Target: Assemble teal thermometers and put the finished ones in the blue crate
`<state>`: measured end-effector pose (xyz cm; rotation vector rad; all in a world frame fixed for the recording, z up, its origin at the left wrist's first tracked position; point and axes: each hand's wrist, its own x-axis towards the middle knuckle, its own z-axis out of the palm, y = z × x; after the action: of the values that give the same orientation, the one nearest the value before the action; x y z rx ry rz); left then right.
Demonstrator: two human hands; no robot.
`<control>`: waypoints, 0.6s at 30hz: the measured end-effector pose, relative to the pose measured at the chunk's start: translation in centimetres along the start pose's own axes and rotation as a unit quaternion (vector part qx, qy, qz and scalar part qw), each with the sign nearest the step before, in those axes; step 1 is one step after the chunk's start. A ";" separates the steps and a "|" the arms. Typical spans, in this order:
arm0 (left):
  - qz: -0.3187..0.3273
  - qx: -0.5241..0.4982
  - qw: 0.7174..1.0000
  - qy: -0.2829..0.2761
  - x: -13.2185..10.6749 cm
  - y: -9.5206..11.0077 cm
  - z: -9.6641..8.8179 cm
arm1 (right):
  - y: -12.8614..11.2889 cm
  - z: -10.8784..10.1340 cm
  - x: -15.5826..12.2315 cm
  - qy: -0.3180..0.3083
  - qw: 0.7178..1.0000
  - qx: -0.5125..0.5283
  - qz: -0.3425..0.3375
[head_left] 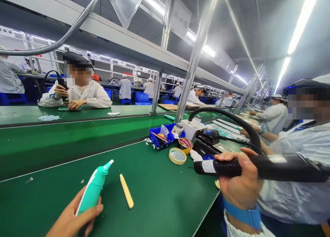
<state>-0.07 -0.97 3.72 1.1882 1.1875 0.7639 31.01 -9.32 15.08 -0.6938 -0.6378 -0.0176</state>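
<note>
My left hand (74, 219) is closed around the lower end of a teal handle-shaped device (94, 187), whose white tip points up and away over the green bench (160, 192). My right hand (238, 182) grips a black power tool (227, 167) with a white label near its nose and a thick black cable (232, 118) arching behind it. A blue strap sits on my right wrist. A small yellow-handled pick (126, 192) lies on the bench between my hands.
A blue parts bin (165, 135), a roll of tape holding small parts (177, 156), a red-rimmed cup (185, 143) and a black fixture (208, 140) stand beyond. A person in white sits close on my right (296, 182). Another sits across the conveyor (77, 89). Tiny screws lie at the left.
</note>
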 end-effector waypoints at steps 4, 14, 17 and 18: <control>0.059 -0.039 0.997 0.012 -0.9 1.7 -0.1 | 0.5 -0.5 -1.2 -0.024 1.000 0.004 0.007; 0.093 -0.064 0.994 -0.010 -1.6 3.4 0.8 | -0.4 -1.8 -2.5 -0.056 0.997 0.036 0.044; 0.090 -0.049 0.995 -0.008 -2.1 3.8 1.2 | -1.2 -2.5 -2.7 -0.058 0.996 0.055 0.047; 0.089 -0.044 0.995 -0.008 -2.2 3.9 1.4 | -1.4 -2.7 -2.8 -0.057 0.995 0.059 0.048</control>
<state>1.19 -2.42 8.05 1.2345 1.0344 0.9292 29.94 -12.60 12.80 -0.6130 -0.7090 0.1494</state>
